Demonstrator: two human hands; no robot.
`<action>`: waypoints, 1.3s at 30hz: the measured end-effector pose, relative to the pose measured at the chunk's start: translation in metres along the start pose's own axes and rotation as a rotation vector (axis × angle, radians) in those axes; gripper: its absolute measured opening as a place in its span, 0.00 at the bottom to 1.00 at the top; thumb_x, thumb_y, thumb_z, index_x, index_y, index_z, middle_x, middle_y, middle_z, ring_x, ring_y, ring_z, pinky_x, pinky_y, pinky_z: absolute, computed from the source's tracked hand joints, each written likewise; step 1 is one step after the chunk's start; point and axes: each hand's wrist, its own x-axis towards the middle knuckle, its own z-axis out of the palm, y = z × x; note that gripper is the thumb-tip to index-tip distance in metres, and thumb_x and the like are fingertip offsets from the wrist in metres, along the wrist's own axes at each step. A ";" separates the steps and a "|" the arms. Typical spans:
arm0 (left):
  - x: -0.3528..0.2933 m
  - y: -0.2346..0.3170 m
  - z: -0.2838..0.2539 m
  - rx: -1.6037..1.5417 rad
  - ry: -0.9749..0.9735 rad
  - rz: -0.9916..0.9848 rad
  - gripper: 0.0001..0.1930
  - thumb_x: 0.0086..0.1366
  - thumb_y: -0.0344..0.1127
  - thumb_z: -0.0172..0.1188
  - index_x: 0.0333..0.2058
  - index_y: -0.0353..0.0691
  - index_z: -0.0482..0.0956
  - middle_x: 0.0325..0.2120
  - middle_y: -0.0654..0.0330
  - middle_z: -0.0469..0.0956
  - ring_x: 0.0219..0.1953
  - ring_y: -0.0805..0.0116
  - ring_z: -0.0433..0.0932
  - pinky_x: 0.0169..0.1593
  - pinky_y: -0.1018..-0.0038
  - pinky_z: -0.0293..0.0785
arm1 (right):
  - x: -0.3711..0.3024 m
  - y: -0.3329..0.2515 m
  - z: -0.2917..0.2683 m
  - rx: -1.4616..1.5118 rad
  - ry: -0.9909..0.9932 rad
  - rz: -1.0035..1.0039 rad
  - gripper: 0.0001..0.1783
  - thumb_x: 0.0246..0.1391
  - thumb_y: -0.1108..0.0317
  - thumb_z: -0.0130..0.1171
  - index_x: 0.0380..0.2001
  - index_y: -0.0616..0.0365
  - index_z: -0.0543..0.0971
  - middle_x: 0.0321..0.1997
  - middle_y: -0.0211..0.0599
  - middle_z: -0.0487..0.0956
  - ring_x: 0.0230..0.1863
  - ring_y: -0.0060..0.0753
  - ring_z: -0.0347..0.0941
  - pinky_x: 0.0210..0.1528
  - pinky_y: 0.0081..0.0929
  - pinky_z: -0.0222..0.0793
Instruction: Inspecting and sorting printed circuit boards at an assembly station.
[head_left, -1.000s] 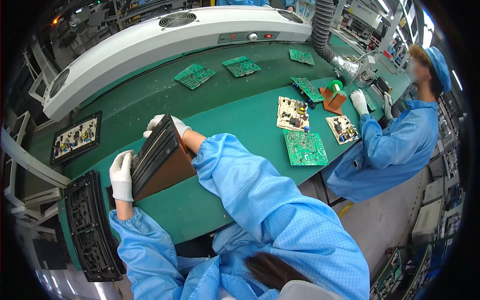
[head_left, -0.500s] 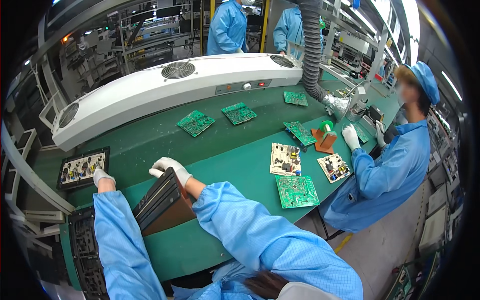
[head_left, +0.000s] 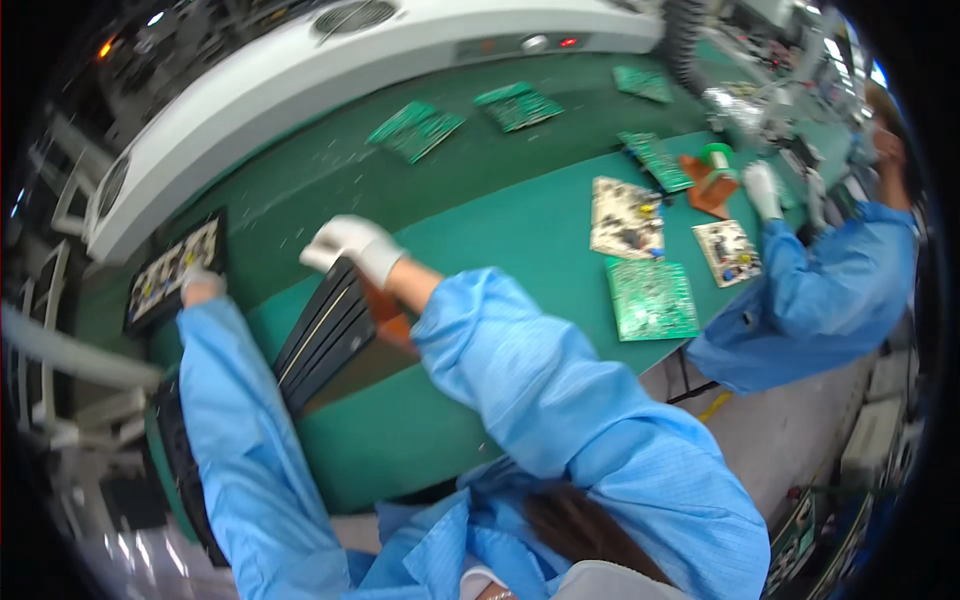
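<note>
My left hand (head_left: 203, 284), in a white glove, is at the near right edge of a black-framed tray (head_left: 139, 318) holding a pale circuit board (head_left: 172, 270) with parts on it. Blur and the hand itself hide its fingers, so its grip cannot be made out. My right hand (head_left: 355, 245), also gloved, is just above the far end of a stack of black frames (head_left: 325, 335) leaning on a brown wedge-shaped stand (head_left: 385, 312). Its fingers stretch leftward, with nothing visible in them.
Green circuit boards (head_left: 418, 130) lie along the far side of the green bench (head_left: 480, 225). More boards (head_left: 652, 300) and a green spool on a brown holder (head_left: 716, 160) are to the right, near a gloved co-worker (head_left: 830, 290). A white fan unit (head_left: 240, 100) spans the back.
The view has shifted, so the bench sits higher in the picture, and it is more blurred. Both hands remain by the same things, with little visible movement.
</note>
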 end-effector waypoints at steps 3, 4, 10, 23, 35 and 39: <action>-0.036 0.012 -0.015 -0.094 0.155 0.019 0.35 0.57 0.60 0.65 0.55 0.38 0.76 0.52 0.48 0.78 0.56 0.53 0.76 0.60 0.62 0.71 | -0.001 0.012 0.010 0.037 0.128 -0.108 0.17 0.52 0.51 0.65 0.30 0.56 0.84 0.35 0.48 0.80 0.41 0.54 0.75 0.46 0.44 0.70; -0.047 0.016 -0.019 -0.025 0.262 0.055 0.35 0.58 0.62 0.63 0.54 0.41 0.78 0.51 0.49 0.79 0.54 0.53 0.78 0.57 0.60 0.73 | -0.001 0.018 0.012 0.048 0.075 -0.073 0.13 0.51 0.55 0.66 0.30 0.54 0.84 0.35 0.47 0.80 0.41 0.54 0.75 0.45 0.44 0.71; -0.105 0.014 -0.065 -0.219 0.179 0.077 0.23 0.62 0.49 0.65 0.48 0.38 0.80 0.45 0.51 0.82 0.51 0.55 0.79 0.54 0.73 0.76 | -0.009 0.022 0.012 -0.006 0.139 -0.329 0.17 0.56 0.55 0.64 0.35 0.61 0.83 0.30 0.37 0.80 0.34 0.30 0.75 0.42 0.29 0.71; -0.353 -0.127 -0.169 -2.082 -0.278 -0.174 0.10 0.65 0.28 0.57 0.44 0.39 0.75 0.41 0.63 0.79 0.43 0.70 0.76 0.49 0.78 0.76 | -0.032 0.022 0.005 -0.036 -0.009 -0.404 0.16 0.66 0.69 0.45 0.53 0.57 0.75 0.56 0.30 0.74 0.56 0.28 0.70 0.61 0.26 0.66; -0.469 -0.212 -0.112 -2.112 0.058 -0.581 0.11 0.62 0.28 0.56 0.42 0.30 0.77 0.41 0.48 0.82 0.43 0.53 0.83 0.50 0.59 0.81 | -0.030 0.032 0.009 -0.037 0.089 -0.629 0.24 0.59 0.68 0.55 0.60 0.53 0.71 0.57 0.42 0.73 0.54 0.44 0.73 0.56 0.35 0.72; -0.469 -0.234 -0.083 -2.136 0.060 -0.532 0.13 0.67 0.33 0.56 0.45 0.30 0.77 0.44 0.49 0.81 0.47 0.54 0.81 0.53 0.60 0.80 | -0.031 0.026 0.009 -0.007 0.106 -0.630 0.24 0.59 0.68 0.54 0.60 0.53 0.71 0.57 0.42 0.73 0.54 0.44 0.73 0.56 0.35 0.72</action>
